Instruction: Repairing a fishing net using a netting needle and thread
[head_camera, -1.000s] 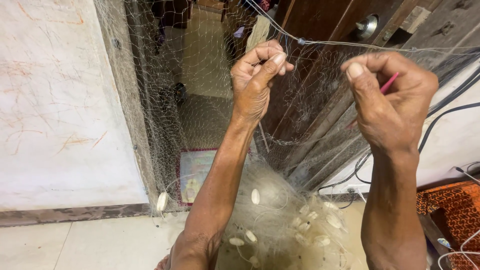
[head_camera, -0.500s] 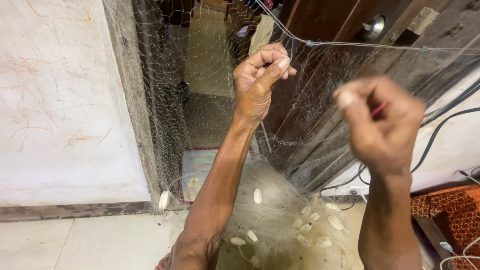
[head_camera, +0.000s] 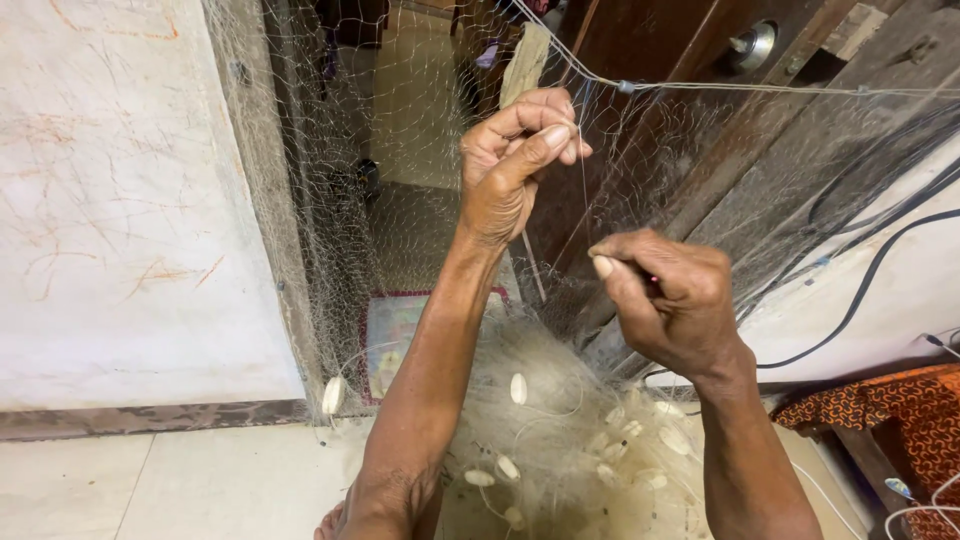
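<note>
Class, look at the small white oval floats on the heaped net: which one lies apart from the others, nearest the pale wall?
The small white oval float at far left, hanging alone below the doorframe; the others cluster on the heaped pale fishing net.

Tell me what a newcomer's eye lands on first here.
Two bare hands raised at centre: the left hand pinches the fine fishing net that hangs like a veil before the dark doorway, while the right hand, lower, grips a small red tool. Below them the net gathers in a pale heap on the floor, dotted with white oval floats.
</note>
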